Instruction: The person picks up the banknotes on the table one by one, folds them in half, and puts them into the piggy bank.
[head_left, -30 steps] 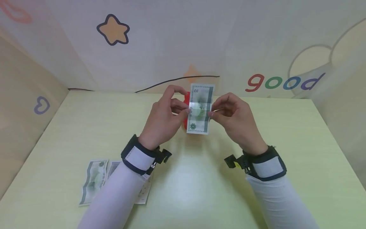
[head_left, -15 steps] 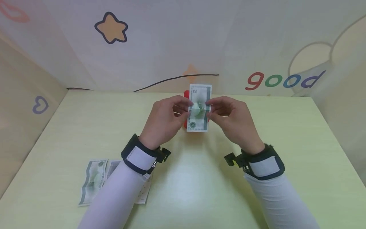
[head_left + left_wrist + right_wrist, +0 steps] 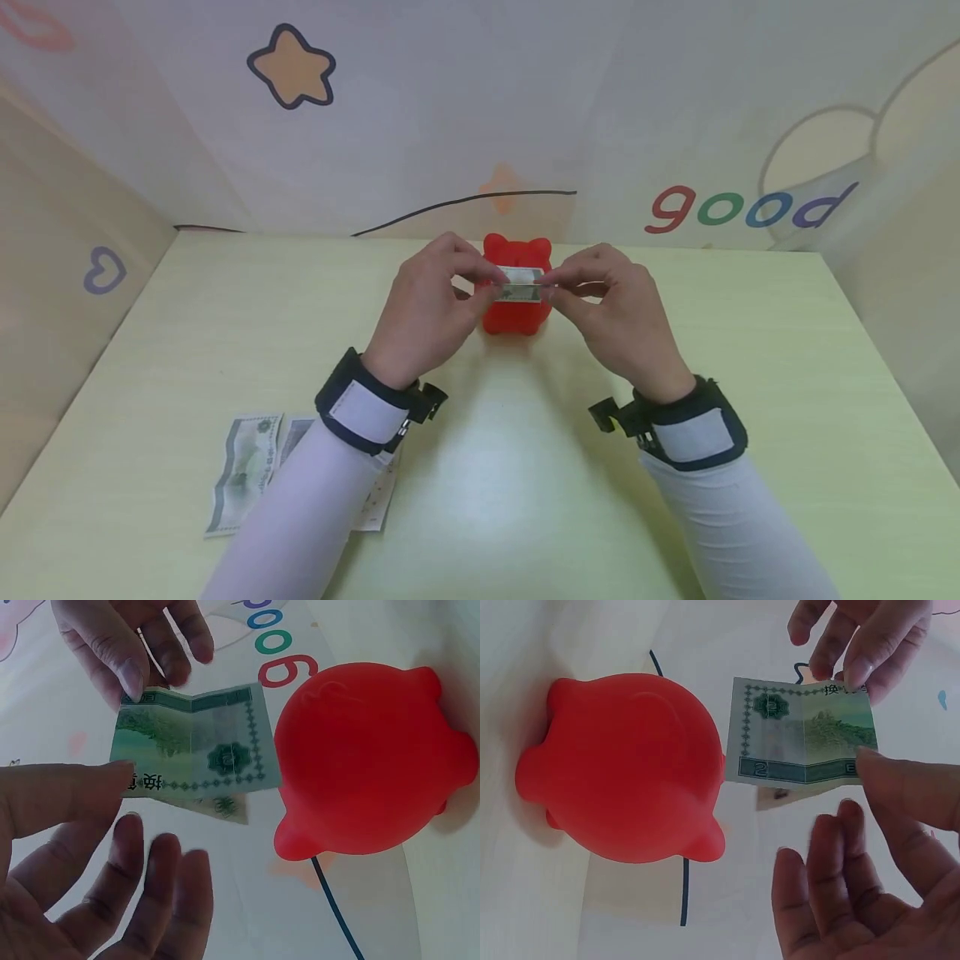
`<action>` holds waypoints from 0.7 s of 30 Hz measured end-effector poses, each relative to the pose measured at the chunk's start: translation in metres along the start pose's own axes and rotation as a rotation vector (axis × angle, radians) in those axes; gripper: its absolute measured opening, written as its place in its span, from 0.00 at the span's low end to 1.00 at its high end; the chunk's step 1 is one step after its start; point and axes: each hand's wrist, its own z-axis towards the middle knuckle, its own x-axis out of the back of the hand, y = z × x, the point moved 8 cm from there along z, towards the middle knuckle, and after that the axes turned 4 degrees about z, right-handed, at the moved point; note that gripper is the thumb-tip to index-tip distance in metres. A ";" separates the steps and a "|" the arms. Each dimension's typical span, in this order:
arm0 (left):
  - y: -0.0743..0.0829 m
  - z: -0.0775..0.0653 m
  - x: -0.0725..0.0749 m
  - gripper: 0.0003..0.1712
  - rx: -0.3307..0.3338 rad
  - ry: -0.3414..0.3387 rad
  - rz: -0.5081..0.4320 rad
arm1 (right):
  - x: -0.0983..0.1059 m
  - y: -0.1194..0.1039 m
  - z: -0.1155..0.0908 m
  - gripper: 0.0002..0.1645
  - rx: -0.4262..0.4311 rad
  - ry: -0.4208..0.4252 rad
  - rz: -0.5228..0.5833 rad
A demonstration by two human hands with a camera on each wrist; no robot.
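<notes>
Both hands hold a green-and-white banknote folded across its middle, its two halves hanging in a V in the wrist views. My left hand pinches one end of the fold between thumb and fingers. At the other end, the thumb and fingers of my right hand pinch the fold. Just below the note stands a red piggy bank with rounded ears. In the left wrist view the note has its lower edge close by the top of the piggy bank; its slot is hidden in both wrist views.
Several paper notes, including a green one, lie on the pale table at the front left, partly behind the left sleeve. A printed backdrop rises behind the table, close behind the piggy bank.
The banknote was flat and upright, covering most of the piggy bank. Now it is folded in half and the piggy bank shows around it. My fingers have closed in along the fold.
</notes>
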 end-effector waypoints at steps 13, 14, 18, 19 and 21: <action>0.000 -0.001 -0.005 0.11 0.024 -0.061 -0.089 | -0.004 -0.001 -0.001 0.11 -0.027 -0.049 0.048; 0.000 -0.001 -0.005 0.12 0.026 -0.059 -0.091 | -0.004 -0.001 -0.001 0.12 -0.029 -0.052 0.051; 0.000 -0.001 -0.005 0.12 0.028 -0.048 -0.101 | -0.004 0.000 -0.001 0.13 -0.047 -0.057 0.057; -0.001 0.000 -0.005 0.12 0.028 -0.044 -0.103 | -0.004 0.001 -0.001 0.15 -0.055 -0.058 0.056; -0.001 0.000 -0.004 0.12 0.026 -0.028 -0.108 | -0.004 0.002 -0.001 0.19 -0.072 -0.067 0.063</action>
